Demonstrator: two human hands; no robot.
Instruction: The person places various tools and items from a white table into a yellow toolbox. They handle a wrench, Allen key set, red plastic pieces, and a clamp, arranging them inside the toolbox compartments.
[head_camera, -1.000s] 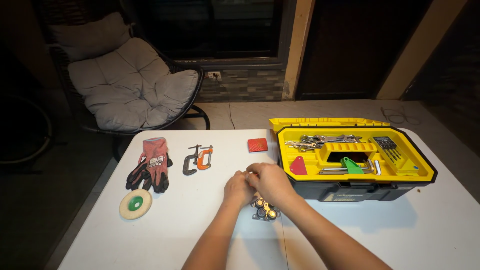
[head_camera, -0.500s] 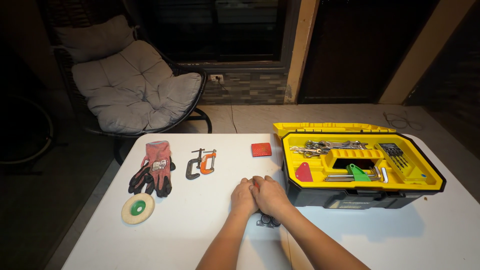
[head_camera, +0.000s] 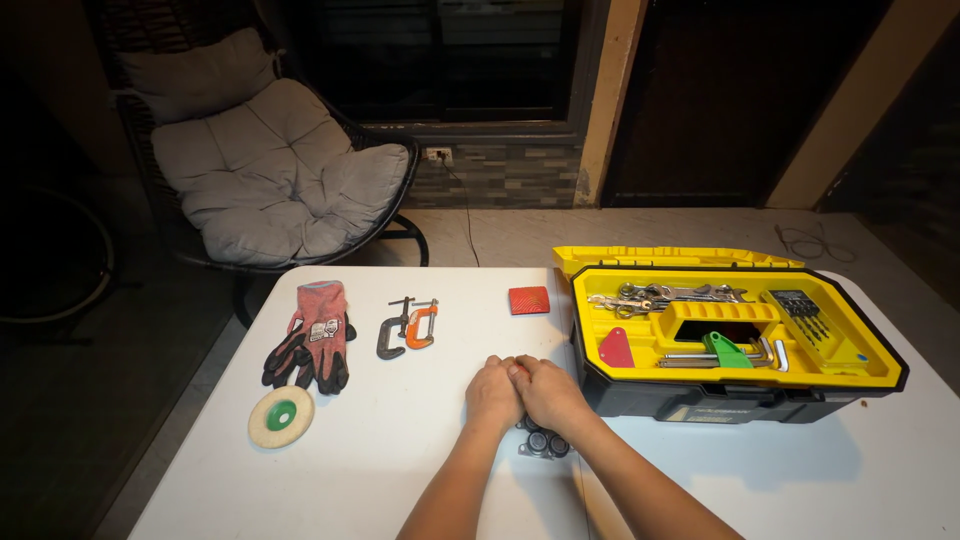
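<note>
Both hands are pressed together at lower centre of the frame on the white table. The left hand and right hand touch at the fingertips, fingers curled closed around something small and reddish; what is gripped cannot be told.

Just below the hands, partly hidden by the right wrist, a small cluster of dark metal cylindrical pieces lies on the table.

Right of the hands, an open yellow-and-black plastic toolbox is set, its tray loaded with metal wrenches, hex keys, a green-handled tool and a red triangular piece.

Left half of the table: a pair of red-and-black work gloves, two small C-clamps, one dark and one orange, and a round cream polishing disc with green centre. A small red square pad sits above the hands.

Upper left, off the table: a dark round chair with grey cushion.
</note>
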